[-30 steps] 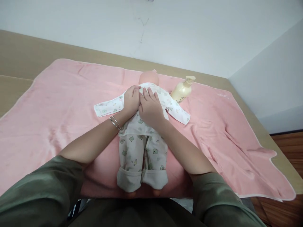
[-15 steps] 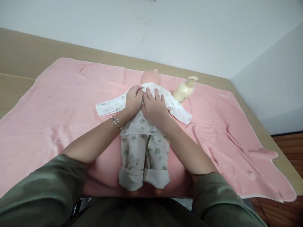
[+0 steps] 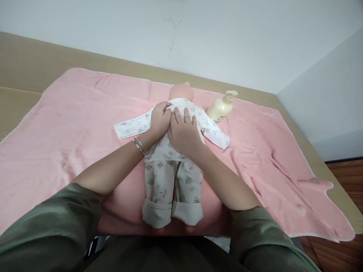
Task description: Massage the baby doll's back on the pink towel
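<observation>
A baby doll [image 3: 161,181] in a white printed top and matching trousers with turned-up cuffs lies stretched out, its head [image 3: 180,91] away from me and its sleeves spread. Around the left side of its upper body, near the shoulder, my left hand [image 3: 160,119] is curled, with some fingers hidden. My right hand [image 3: 185,132] lies flat on the middle of the doll's torso, fingers extended and slightly apart. The two hands touch or nearly touch. Beyond the doll's right-hand sleeve stands a pale yellow pump bottle [image 3: 219,108].
A pink blanket [image 3: 93,105] with some wrinkles covers much of the wooden table [image 3: 312,151] under the doll. A white wall [image 3: 127,34] rises behind the table, meeting another wall at the right. Brown wooden flooring [image 3: 347,181] shows at the lower right.
My right hand has shifted very slightly to the left on the doll's torso. My left hand, the doll and the bottle stay in place.
</observation>
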{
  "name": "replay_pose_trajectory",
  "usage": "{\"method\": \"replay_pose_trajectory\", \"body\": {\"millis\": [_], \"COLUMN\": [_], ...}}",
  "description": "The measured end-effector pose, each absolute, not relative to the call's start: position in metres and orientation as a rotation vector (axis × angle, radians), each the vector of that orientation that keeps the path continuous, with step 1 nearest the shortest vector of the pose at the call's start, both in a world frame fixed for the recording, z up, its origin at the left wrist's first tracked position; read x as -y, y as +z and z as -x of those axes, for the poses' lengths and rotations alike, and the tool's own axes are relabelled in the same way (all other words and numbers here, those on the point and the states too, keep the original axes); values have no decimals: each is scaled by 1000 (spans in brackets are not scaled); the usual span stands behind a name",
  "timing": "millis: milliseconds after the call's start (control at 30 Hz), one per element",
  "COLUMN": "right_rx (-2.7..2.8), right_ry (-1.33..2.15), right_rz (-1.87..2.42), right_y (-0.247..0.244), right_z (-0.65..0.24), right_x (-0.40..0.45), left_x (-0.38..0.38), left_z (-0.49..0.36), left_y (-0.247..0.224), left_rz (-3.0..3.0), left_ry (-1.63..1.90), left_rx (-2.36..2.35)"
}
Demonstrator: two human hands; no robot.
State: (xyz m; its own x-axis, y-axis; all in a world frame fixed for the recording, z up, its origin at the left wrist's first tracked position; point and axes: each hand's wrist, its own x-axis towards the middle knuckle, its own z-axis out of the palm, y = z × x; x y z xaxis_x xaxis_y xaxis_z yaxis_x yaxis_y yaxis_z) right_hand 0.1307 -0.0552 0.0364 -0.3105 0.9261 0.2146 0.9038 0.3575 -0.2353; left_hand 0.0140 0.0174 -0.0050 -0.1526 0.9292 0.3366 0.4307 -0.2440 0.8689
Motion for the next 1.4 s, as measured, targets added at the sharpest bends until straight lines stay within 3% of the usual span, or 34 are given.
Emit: {"method": "replay_pose_trajectory", "body": {"millis": [333, 500, 733, 1100, 1400], "right_rx": [2117, 2247, 2303, 2146, 2331], "right_ry": [374, 275, 117, 349, 109], "right_rz": [1762, 1839, 1819, 1820, 1815], "right_y": [34, 42, 46, 41, 48], "right_z": [-173, -168, -139, -168, -132], "right_x": [-8, 5, 41, -4, 46], "left_x": [-4, 12, -22, 21, -27], "left_z": [-25, -39, -15, -34, -4], "left_y": [3, 4, 5, 14, 15], "left_rz": [-2068, -2247, -2102, -2489, -2247], "left_ry": [1160, 1066, 942, 829, 805], "left_rx": [-1590, -1639, -1708, -1690, -1631]}}
